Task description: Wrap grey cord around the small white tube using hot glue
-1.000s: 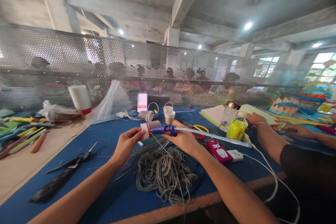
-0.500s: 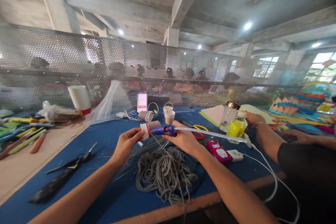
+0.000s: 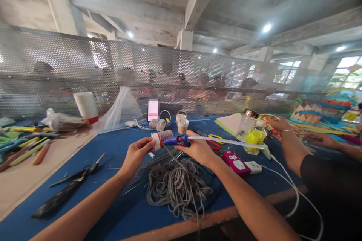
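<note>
My left hand [image 3: 138, 154] pinches a small paper cup [image 3: 156, 141], tipped on its side, with grey cord wound around part of it. In my right hand [image 3: 201, 151] is a blue hot glue gun [image 3: 174, 141], its nozzle at the wrapped side of the cup. A long clear glue stick [image 3: 226, 141] juts from the gun's back toward the right. From the cup a strand of cord runs down to a loose heap of grey cord [image 3: 178, 188] on the blue tabletop. My right fingers are partly hidden behind the gun.
Large black-handled scissors [image 3: 76, 180] lie at left. Behind my hands stand a small basket-like cup [image 3: 182, 123], a cord-wrapped cup [image 3: 157, 124] and a phone [image 3: 153, 110]. At right are a pink power strip [image 3: 236, 162], a yellow liquid bottle [image 3: 255, 138] and a co-worker's arm [image 3: 294, 147].
My hands, the cup and the glue gun stay almost still; the glue stick's far end has risen slightly. The co-worker's hand at right has moved up and away, over a colourful object.
</note>
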`<state>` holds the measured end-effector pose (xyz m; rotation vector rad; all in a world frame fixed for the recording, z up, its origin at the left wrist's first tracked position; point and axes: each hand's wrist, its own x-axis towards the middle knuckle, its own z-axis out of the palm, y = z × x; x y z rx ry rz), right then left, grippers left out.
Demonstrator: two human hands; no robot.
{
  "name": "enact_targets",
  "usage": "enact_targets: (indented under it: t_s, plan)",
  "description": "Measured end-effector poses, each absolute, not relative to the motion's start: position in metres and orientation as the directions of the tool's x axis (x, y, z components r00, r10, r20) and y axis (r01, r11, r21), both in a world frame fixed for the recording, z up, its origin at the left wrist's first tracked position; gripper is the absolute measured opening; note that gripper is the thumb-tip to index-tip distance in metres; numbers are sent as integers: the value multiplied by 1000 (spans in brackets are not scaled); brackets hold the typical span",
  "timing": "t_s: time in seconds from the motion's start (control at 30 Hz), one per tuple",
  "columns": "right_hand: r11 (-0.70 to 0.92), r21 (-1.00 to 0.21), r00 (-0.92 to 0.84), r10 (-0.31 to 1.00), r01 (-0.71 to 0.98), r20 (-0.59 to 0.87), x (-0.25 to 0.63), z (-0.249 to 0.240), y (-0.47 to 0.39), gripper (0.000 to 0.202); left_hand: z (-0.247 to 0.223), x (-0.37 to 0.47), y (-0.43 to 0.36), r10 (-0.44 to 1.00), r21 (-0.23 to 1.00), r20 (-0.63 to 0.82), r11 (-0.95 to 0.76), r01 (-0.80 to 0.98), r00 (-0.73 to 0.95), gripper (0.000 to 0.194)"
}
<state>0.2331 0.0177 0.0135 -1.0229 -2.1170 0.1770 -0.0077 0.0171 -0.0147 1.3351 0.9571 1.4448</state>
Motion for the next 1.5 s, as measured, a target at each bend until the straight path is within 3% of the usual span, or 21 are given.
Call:
enact_targets:
  t_s: [0.33,0.93,1.3,1.5]
  plan:
    - [666,-420,-385,720,616,577,232,17,15,23,-13,-7,16,964,956,268,-265,-124,5,26]
    - [620,-555,-241,758,554,606,230,21,17,31,-10,-5,12,971,963,238,-233,-139,24,28]
    - [654,-551,-359,751,519,554,232,14,20,32,-8,-4,11,969,960,248,-244,-141,13,26]
    - [613,-521,-252,757,594,603,234,15,23,34,-9,-4,14,973,959,231,-232,-162,-26,30]
